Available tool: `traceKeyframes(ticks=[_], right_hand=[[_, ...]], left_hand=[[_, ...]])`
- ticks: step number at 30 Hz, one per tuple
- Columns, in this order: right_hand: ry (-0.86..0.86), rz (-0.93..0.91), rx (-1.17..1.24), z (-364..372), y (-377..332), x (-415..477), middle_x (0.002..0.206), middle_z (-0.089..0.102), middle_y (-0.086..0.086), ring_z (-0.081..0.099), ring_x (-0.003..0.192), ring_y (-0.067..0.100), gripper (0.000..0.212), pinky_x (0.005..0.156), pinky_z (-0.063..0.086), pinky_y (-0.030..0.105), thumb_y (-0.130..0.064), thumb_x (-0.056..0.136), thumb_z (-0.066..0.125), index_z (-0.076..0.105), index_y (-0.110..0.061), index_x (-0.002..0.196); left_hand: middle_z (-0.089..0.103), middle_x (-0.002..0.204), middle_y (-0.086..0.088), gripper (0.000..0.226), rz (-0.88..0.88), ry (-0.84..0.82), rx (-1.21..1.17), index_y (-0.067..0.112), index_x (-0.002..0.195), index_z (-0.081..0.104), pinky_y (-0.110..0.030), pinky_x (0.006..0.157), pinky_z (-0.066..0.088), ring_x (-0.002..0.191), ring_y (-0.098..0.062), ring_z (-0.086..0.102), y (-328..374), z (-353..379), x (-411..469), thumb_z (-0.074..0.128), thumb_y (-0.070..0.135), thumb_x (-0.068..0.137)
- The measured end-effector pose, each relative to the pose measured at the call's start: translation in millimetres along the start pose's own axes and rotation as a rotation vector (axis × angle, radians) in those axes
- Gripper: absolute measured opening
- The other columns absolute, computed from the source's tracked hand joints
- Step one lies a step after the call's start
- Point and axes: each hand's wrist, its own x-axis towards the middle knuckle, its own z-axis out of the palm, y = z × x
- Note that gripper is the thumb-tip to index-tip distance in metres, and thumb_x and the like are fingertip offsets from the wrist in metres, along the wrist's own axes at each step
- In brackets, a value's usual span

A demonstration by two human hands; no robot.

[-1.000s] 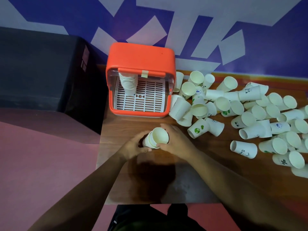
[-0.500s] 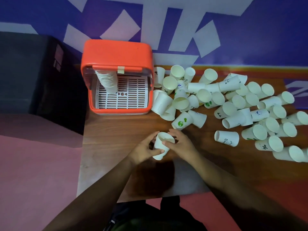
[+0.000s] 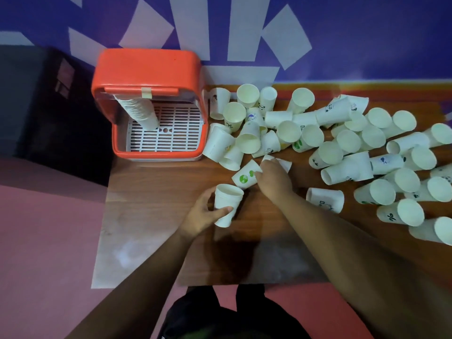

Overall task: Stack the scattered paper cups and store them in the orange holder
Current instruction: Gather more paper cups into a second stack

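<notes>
My left hand (image 3: pixel 203 215) grips a short stack of nested white paper cups (image 3: pixel 226 204), held upright just above the wooden table (image 3: pixel 151 192). My right hand (image 3: pixel 274 178) reaches into the near edge of the pile and closes its fingers on a lying cup with green dots (image 3: pixel 245 177). The orange holder (image 3: pixel 146 72) stands at the back left with its lid up; a tall leaning stack of cups (image 3: pixel 141 113) rests on its white grid tray. Several loose cups (image 3: pixel 347 152) lie scattered across the right half of the table.
A dark cabinet (image 3: pixel 49 99) stands left of the holder. The blue and white wall (image 3: pixel 342 40) runs right behind the table. A single cup (image 3: pixel 325 199) lies on its side just right of my right forearm. The table's front edge is close to my legs.
My right hand has left the stack it was steadying and moved up-right to the cup with green dots. My left hand alone now holds the stack, turned upright.
</notes>
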Motion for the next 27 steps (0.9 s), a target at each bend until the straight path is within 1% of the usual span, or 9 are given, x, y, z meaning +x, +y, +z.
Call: traceKeyframes(ticks=[4, 7, 11, 14, 16, 18, 21, 25, 27], right_hand=[[-0.034, -0.047, 0.017, 8.7, 12.5, -6.5, 0.092, 0.062, 0.008, 0.057, 0.092, 0.024, 0.018, 0.073, 0.042, 0.034, -0.022, 0.096, 0.056, 0.062, -0.007, 0.089], [-0.071, -0.056, 0.152, 5.3, 15.5, -13.8, 0.072, 0.059, 0.000, 0.055, 0.074, 0.018, 0.023, 0.068, 0.041, 0.031, -0.022, 0.094, 0.061, 0.060, -0.009, 0.075], [-0.023, -0.096, 0.380, -19.2, 7.0, -24.0, 0.081, 0.061, -0.009, 0.056, 0.078, 0.005, 0.013, 0.068, 0.039, 0.020, -0.025, 0.095, 0.062, 0.065, -0.012, 0.091], [-0.062, -0.178, 0.432, -40.1, 1.5, -35.3, 0.080, 0.060, -0.013, 0.055, 0.076, 0.000, 0.009, 0.068, 0.038, 0.014, -0.025, 0.094, 0.062, 0.067, -0.017, 0.094], [-0.089, -0.205, 0.418, -48.8, 1.1, -40.9, 0.089, 0.066, -0.006, 0.059, 0.083, 0.005, 0.012, 0.073, 0.044, 0.020, -0.024, 0.094, 0.062, 0.069, -0.016, 0.099], [-0.096, -0.215, 0.401, -56.0, 1.4, -44.7, 0.096, 0.069, -0.001, 0.062, 0.090, 0.012, 0.015, 0.080, 0.048, 0.027, -0.022, 0.093, 0.063, 0.071, -0.012, 0.102], [-0.100, -0.229, 0.425, -64.2, 5.0, -49.8, 0.097, 0.072, 0.006, 0.065, 0.091, 0.019, 0.016, 0.084, 0.050, 0.034, -0.018, 0.091, 0.066, 0.073, -0.006, 0.099], [-0.156, -0.160, 0.505, -61.8, 16.6, -59.8, 0.093, 0.074, -0.004, 0.067, 0.088, 0.007, 0.015, 0.080, 0.051, 0.023, -0.020, 0.087, 0.072, 0.077, -0.012, 0.098], [-0.191, -0.118, 0.554, -58.5, 24.7, -65.6, 0.091, 0.074, -0.006, 0.068, 0.087, 0.006, 0.016, 0.083, 0.052, 0.025, -0.022, 0.083, 0.076, 0.078, -0.014, 0.097]], left_hand=[[0.067, 0.129, 0.005, 0.069, -0.046, 0.049, -0.001, 0.026, 0.137, 0.057, -0.029, 0.098, 0.056, 0.120, -0.014, 0.063, -6.3, 1.2, 1.1, 0.088, 0.039, 0.077], [0.065, 0.129, 0.003, 0.066, -0.066, 0.079, 0.006, 0.022, 0.139, 0.055, -0.016, 0.086, 0.055, 0.118, -0.014, 0.063, -8.0, -0.6, 1.2, 0.087, 0.027, 0.081], [0.062, 0.129, 0.002, 0.071, -0.070, 0.125, 0.024, 0.030, 0.133, 0.053, -0.039, 0.098, 0.056, 0.117, -0.019, 0.063, -5.8, -8.9, 3.7, 0.090, 0.032, 0.073], [0.061, 0.129, 0.003, 0.080, -0.030, 0.114, 0.069, 0.035, 0.131, 0.055, -0.042, 0.103, 0.054, 0.120, -0.016, 0.060, 1.7, -14.7, 10.3, 0.088, 0.049, 0.060], [0.062, 0.131, 0.005, 0.075, 0.025, 0.048, 0.100, 0.039, 0.128, 0.059, -0.044, 0.107, 0.051, 0.122, -0.013, 0.060, 9.6, -14.8, 16.1, 0.088, 0.044, 0.060], [0.062, 0.133, 0.006, 0.073, 0.066, -0.036, 0.134, 0.043, 0.128, 0.059, -0.044, 0.109, 0.049, 0.124, -0.014, 0.059, 19.3, -10.8, 21.2, 0.090, 0.036, 0.062], [0.063, 0.135, 0.003, 0.076, 0.089, -0.118, 0.082, 0.031, 0.137, 0.058, -0.037, 0.108, 0.050, 0.125, -0.015, 0.060, 35.9, 3.0, 27.1, 0.093, 0.021, 0.070], [0.064, 0.135, 0.003, 0.074, 0.143, -0.158, 0.050, 0.033, 0.134, 0.060, -0.032, 0.106, 0.049, 0.127, -0.014, 0.059, 57.2, 25.2, 36.4, 0.092, 0.028, 0.068], [0.063, 0.134, 0.001, 0.073, 0.158, -0.186, 0.054, 0.031, 0.134, 0.059, -0.031, 0.104, 0.050, 0.126, -0.015, 0.059, 61.7, 35.3, 39.7, 0.092, 0.026, 0.069]])
